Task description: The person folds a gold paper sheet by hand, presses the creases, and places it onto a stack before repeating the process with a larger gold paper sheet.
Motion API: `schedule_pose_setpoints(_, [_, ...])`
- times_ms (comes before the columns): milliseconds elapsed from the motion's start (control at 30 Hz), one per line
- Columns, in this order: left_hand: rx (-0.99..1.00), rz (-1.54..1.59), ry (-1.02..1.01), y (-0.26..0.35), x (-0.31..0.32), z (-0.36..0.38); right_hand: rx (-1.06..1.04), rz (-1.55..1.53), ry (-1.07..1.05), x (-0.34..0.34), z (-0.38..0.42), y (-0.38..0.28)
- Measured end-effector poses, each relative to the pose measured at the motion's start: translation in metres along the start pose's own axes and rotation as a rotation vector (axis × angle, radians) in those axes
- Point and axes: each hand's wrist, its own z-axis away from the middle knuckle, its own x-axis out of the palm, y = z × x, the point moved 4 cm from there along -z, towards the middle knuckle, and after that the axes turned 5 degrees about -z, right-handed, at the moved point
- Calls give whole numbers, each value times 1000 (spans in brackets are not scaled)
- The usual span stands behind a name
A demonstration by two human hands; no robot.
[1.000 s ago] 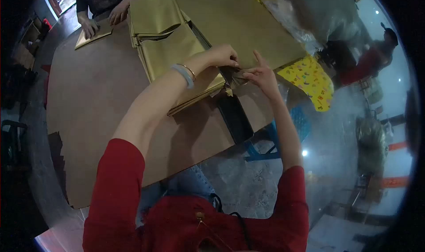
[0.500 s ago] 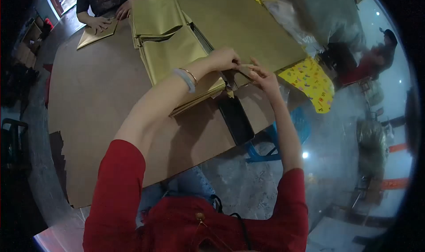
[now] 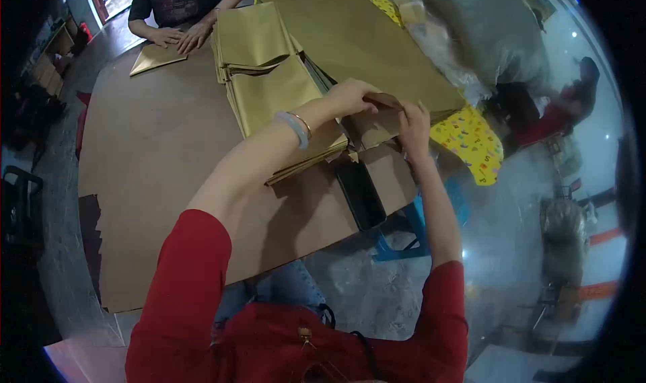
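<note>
My left hand [image 3: 353, 99] is closed on the near edge of a brown sheet [image 3: 385, 101], its wrist wearing a pale bangle and a thin gold one. On the other side my right hand [image 3: 413, 126] pinches the same sheet, fingers bent around its edge. To the left of my hands lie stacked gold sheets [image 3: 269, 94], partly covered by my left forearm. A black phone [image 3: 361, 195] rests on the brown tabletop [image 3: 161, 161] below my hands.
Across the table a person's hands [image 3: 182, 39] press on a folded gold sheet [image 3: 158, 58]. Yellow patterned cloth [image 3: 469, 134] hangs at the right corner. A blue stool [image 3: 404, 238] stands below the table edge. Large plastic bags [image 3: 484, 30] are at the upper right.
Both hands have moved slightly right, and the brown sheet's edge now shows raised between them. The other person's hands have come closer together. The whole view has shifted a little.
</note>
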Motion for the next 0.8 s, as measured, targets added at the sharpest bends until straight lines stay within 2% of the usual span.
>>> schedule_pose_setpoints(100, [-65, 13, 12, 5, -10, -17, -73, 42, 88, -23, -11, -23])
schedule_pose_setpoints(133, [-42, -9, 114, 6, -13, -22, -123, 70, 114, -31, -14, -30])
schedule_pose_setpoints(167, [-35, -9, 117, 13, -18, -26, -125, 75, 119, -34, -15, -29])
schedule_pose_setpoints(233, [64, -183, 224, 28, -31, -30, -54, 155, 218, -47, -18, -22])
schedule_pose_setpoints(267, [103, -92, 314, 36, -44, -28, 16, 208, 193, -50, -22, -8])
schedule_pose_setpoints(333, [158, -99, 392, 48, -64, -33, 44, 264, 234, -68, -27, 0])
schedule_pose_setpoints(400, [317, -117, 548, 65, -86, -35, -42, 263, 307, -82, -29, 13])
schedule_pose_setpoints(500, [389, -102, 617, 94, -119, -40, 8, 333, 426, -102, -21, 31])
schedule_pose_setpoints(567, [501, -151, 819, 118, -153, -39, -83, 313, 612, -110, -15, 48])
schedule_pose_setpoints(600, [451, -165, 866, 132, -171, -38, -95, 297, 615, -111, -15, 41])
schedule_pose_setpoints(667, [451, -204, 969, 154, -210, -32, 66, 107, 563, -125, -9, 28])
schedule_pose_setpoints(733, [457, -236, 1062, 176, -251, -19, 52, 81, 578, -127, -6, -3])
schedule_pose_setpoints(767, [457, -247, 1101, 188, -271, -9, -29, 135, 504, -122, -4, 9])
schedule_pose_setpoints(800, [448, -270, 1123, 193, -288, 4, -43, 117, 502, -122, -7, -9])
